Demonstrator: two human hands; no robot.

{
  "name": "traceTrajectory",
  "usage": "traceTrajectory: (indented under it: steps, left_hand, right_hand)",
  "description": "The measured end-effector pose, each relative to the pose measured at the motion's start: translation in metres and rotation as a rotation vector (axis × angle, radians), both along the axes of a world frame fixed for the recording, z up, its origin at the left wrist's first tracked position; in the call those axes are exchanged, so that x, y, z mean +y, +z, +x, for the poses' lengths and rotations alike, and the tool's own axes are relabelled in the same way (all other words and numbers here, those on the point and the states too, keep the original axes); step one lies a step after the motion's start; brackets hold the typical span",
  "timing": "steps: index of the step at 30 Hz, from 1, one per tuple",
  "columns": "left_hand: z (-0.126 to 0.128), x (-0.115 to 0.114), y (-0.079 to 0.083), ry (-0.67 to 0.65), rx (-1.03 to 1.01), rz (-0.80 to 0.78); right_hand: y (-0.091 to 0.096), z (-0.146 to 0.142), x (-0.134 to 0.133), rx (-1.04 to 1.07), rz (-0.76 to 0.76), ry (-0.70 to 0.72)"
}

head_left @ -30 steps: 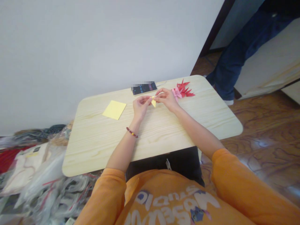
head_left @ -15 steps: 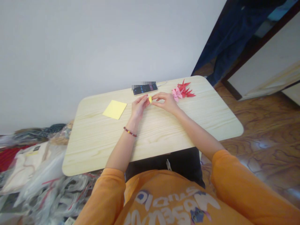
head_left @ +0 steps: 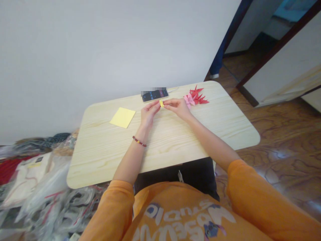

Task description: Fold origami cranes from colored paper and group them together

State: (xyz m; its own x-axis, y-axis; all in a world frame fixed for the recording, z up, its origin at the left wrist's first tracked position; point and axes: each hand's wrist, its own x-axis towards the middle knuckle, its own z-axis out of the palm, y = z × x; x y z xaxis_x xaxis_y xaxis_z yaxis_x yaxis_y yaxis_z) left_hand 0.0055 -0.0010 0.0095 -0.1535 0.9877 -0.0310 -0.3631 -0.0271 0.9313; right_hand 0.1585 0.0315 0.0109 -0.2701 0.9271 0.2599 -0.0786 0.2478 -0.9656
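Note:
Between my two hands is a small folded piece of yellow paper (head_left: 161, 103), held just above the table. My left hand (head_left: 148, 113) pinches its left side with thumb and fingertips. From the right, the fingertips of my right hand (head_left: 178, 107) close on its other side. The paper's finer folds are too small to make out. A flat square of yellow paper (head_left: 122, 117) lies on the table to the left of my left hand. Just past my right hand sit a pink folded paper flower (head_left: 189, 99) and red pointed folded paper pieces (head_left: 199, 97).
A phone (head_left: 154, 95) with a lit screen lies at the back of the pale wooden table (head_left: 100, 150), against the wall. Plastic-wrapped goods (head_left: 57, 197) are piled on the left. At the back right, a person's leg (head_left: 217, 63) shows by a doorway.
The yellow folded piece has turned and risen slightly between my fingers, and my right fingers have drawn together on it. In the doorway the person has moved left, mostly behind the wall.

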Motion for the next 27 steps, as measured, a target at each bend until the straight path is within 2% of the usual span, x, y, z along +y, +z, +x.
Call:
traceTrajectory:
  steps: [5, 9, 13, 21, 27]
  left_hand:
    - [0.002, -0.001, -0.001, 0.001, 0.111, 0.051]
    - [0.007, -0.004, 0.002, -0.048, 0.191, 0.129]
    - [0.008, -0.005, 0.002, -0.073, 0.253, 0.152]
    - [0.01, -0.008, -0.001, 0.002, 0.44, 0.249]
    - [0.008, -0.007, -0.001, -0.045, 0.445, 0.267]
  right_hand:
    - [-0.002, -0.001, 0.0, -0.033, 0.006, -0.082]
    - [-0.002, -0.001, 0.0, -0.101, 0.056, -0.155]
    - [-0.003, -0.001, 0.001, -0.113, 0.095, -0.164]
    - [-0.002, -0.003, -0.004, -0.183, 0.161, -0.163]
    - [-0.002, -0.002, -0.002, -0.149, 0.167, -0.124]
